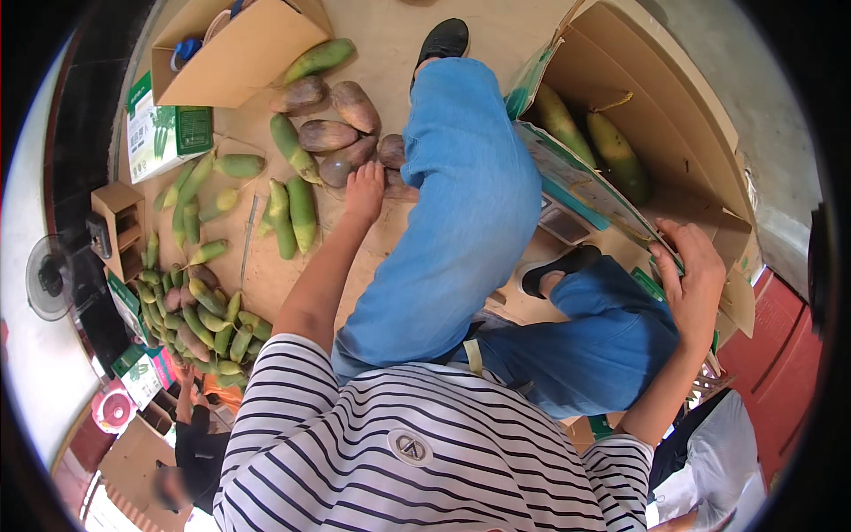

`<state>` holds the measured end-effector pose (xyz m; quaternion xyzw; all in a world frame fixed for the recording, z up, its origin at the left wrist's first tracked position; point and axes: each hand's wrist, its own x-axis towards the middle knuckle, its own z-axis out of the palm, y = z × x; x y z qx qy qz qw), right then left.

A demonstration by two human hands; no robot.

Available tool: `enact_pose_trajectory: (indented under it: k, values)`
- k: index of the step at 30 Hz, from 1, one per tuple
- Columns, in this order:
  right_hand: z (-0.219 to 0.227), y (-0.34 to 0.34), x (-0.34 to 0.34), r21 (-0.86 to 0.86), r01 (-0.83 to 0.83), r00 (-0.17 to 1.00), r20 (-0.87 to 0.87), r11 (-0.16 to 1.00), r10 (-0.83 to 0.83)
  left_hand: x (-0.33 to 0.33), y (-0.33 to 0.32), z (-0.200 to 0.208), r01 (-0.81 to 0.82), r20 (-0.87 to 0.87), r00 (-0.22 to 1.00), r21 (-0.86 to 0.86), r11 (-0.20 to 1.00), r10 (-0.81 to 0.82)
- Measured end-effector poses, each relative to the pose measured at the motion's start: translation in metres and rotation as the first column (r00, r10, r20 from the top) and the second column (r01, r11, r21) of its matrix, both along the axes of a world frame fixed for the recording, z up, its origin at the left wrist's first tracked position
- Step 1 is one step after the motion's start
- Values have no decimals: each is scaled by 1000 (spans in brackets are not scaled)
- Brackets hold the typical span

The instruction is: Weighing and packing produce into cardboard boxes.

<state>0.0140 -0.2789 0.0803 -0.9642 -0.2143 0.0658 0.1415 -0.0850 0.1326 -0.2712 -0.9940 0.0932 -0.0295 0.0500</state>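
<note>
My left hand (364, 191) reaches down with its fingers apart, fingertips against a purplish-brown, oval root vegetable (347, 161). More of these brownish roots (355, 106) lie grouped beside it, partly behind my blue-trousered leg. Just left of them are long green radishes (291, 146). On the right, my right hand (690, 273) is closed on the near edge of an open cardboard box (678, 84), with the thumb on one side of the wall and the fingers on the other. Inside that box lie two large green radishes (618, 158).
Loose green radishes (197, 188) and a big heap of them (191, 310) spread across the left floor. A cardboard box (232, 66) and a white-green box (158, 133) stand at far left. A fan (53, 277) is beyond. Other people (199, 452) are at the lower edges.
</note>
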Motion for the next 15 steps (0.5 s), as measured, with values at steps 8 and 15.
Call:
enact_pose_trajectory:
  k: [8,15]
  values:
    - [-2,-3,-2,-1,24,1000,10,1000,-24,-15,-16,7,-301,-481,827,61,952,293]
    - [-2,-1,-1,-1,10,1000,18,1000,-10,-28,0,-3,-631,-732,633,-300,715,252]
